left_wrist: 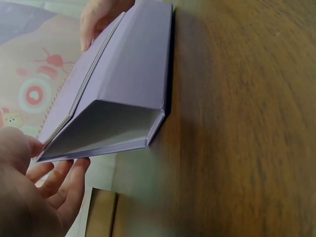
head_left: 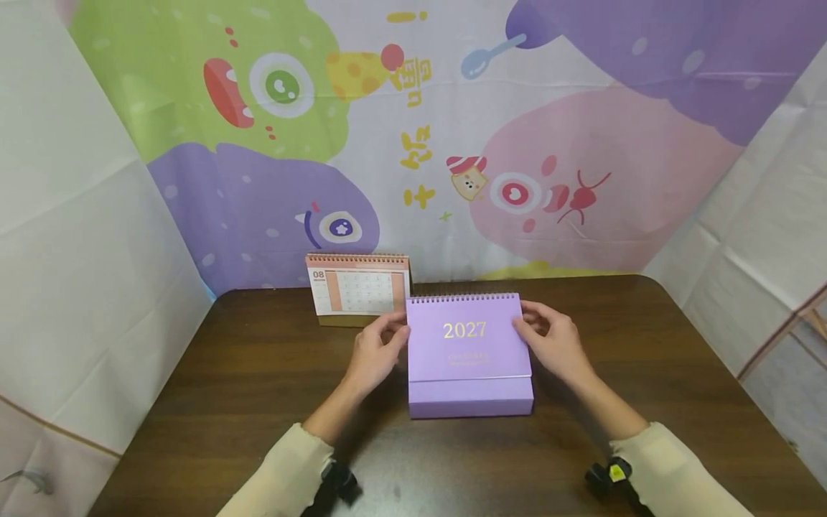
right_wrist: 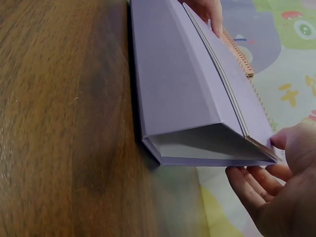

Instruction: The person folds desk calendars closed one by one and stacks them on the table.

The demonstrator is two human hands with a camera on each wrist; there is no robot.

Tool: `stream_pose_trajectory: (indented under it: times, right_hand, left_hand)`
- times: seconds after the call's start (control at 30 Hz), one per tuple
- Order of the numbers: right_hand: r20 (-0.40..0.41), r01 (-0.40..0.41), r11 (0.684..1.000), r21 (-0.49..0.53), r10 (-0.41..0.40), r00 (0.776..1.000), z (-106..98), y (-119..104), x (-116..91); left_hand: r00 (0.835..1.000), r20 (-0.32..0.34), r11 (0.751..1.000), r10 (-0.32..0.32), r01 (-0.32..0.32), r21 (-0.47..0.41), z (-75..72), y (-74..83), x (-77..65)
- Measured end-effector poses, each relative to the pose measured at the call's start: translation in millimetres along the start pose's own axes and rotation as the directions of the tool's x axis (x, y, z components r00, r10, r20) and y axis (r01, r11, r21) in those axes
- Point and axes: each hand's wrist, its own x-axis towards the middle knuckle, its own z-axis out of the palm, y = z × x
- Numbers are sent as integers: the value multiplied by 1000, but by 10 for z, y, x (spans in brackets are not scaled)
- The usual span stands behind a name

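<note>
A purple desk calendar (head_left: 468, 345) with a gold "2027" on its cover stands upright on the table, its spiral binding along the top. My left hand (head_left: 380, 348) grips its left edge near the top, thumb in front and fingers behind the back panel. On the opposite edge, my right hand (head_left: 554, 337) pinches it the same way. The left wrist view shows the calendar's hollow folded stand (left_wrist: 108, 126) from the side. In the right wrist view the thumb lies on the cover (right_wrist: 232, 89) and the fingers are under the back panel.
A smaller orange-and-white desk calendar (head_left: 365, 287) showing "08" stands behind and to the left, partly hidden by the purple one. The dark wooden table (head_left: 258, 402) ends at a cartoon-printed cloth (head_left: 420, 143) at the back. White cloth walls (head_left: 84, 215) flank both sides.
</note>
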Motion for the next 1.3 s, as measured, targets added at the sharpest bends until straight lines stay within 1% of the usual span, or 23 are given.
stream_pose_trajectory:
  times: [0.07, 0.1, 0.17, 0.23, 0.27, 0.3, 0.33, 0.37, 0.4, 0.47, 0.5, 0.53, 0.57, 0.6, 0.63, 0.73, 0.77, 0.8, 0.9, 1.0, 1.1, 1.17, 1.3]
  right_hand:
    - [21, 5, 1000, -10, -5, 1000, 3, 6, -4]
    - [32, 8, 1000, -14, -8, 999, 5, 8, -5]
    - [56, 13, 1000, -21, -11, 998, 6, 12, -8]
    - [83, 14, 999, -31, -11, 996, 7, 12, -11]
    - [95, 13, 999, -40, -9, 995, 7, 11, -10]
    - [109, 9, 999, -48, -4, 994, 6, 12, -9]
    - [124, 3, 998, -56, 4, 992, 4, 11, -7]
    - [140, -1, 998, -67, 11, 990, 3, 13, -5]
    - [155, -4, 997, -78, 16, 988, -1, 9, -5]
    - [191, -15, 995, -97, 34, 981, 2, 21, 1]
    - [213, -19, 994, -103, 41, 976, 0, 26, 3]
    - [233, -18, 994, -112, 44, 972, -1, 32, 5]
    - [254, -16, 993, -120, 47, 966, 0, 41, 7]
    - [273, -17, 992, -127, 51, 961, 2, 47, 8]
    - [294, -18, 991, -134, 57, 954, 6, 60, 11]
    - [340, -15, 988, -154, 67, 938, 3, 70, 11]
    - [355, -17, 988, -156, 72, 932, 4, 75, 11]
    - [367, -20, 988, -155, 76, 927, 4, 78, 11]
    - [400, -28, 988, -149, 86, 912, 3, 88, 8]
    - [420, -52, 988, -144, 109, 901, -1, 91, -2]
    - [445, -99, 987, -125, 145, 884, -4, 94, -16]
    - [458, -128, 986, -108, 164, 874, -4, 100, -21]
    - [486, -154, 985, -83, 175, 856, 5, 120, -20]
  left_hand:
    - [1000, 1, 1000, -9, 9, 9, 11, 18, -10]
    - [999, 4, 999, -47, 47, 24, 7, 141, -47]
    - [996, 4, 996, -84, 84, 40, 22, 202, -70]
    - [990, 3, 989, -138, 138, 53, 33, 315, -99]
    - [989, 7, 988, -145, 144, 55, 38, 309, -99]
    - [992, 11, 991, -126, 126, 46, 44, 211, -80]
    - [990, 18, 989, -138, 137, 47, 47, 195, -73]
    - [988, 30, 988, -149, 148, 33, 59, 39, -25]
    - [986, 28, 986, -163, 162, 31, 78, -59, 6]
    - [981, 46, 982, -190, 188, 33, 91, -64, 8]
    - [979, 53, 980, -197, 195, 40, 99, -49, 2]
    - [968, 56, 969, -243, 240, 59, 111, 64, -20]
    - [967, 59, 967, -249, 245, 64, 126, 80, -28]
    - [966, 58, 965, -252, 247, 88, 131, 236, -78]
    - [964, 72, 964, -254, 247, 96, 128, 336, -112]
    - [960, 89, 959, -266, 255, 126, 145, 330, -120]
    - [958, 99, 958, -269, 256, 132, 144, 307, -117]
    - [961, 112, 962, -252, 235, 141, 146, 224, -102]
    - [955, 141, 958, -261, 238, 161, 150, 14, -53]
    - [945, 154, 949, -288, 261, 175, 180, -286, 25]
    - [930, 150, 932, -335, 304, 198, 205, -401, 55]
    - [926, 155, 928, -344, 311, 204, 200, -365, 39]
    - [926, 164, 932, -340, 310, 186, 162, 5, -79]
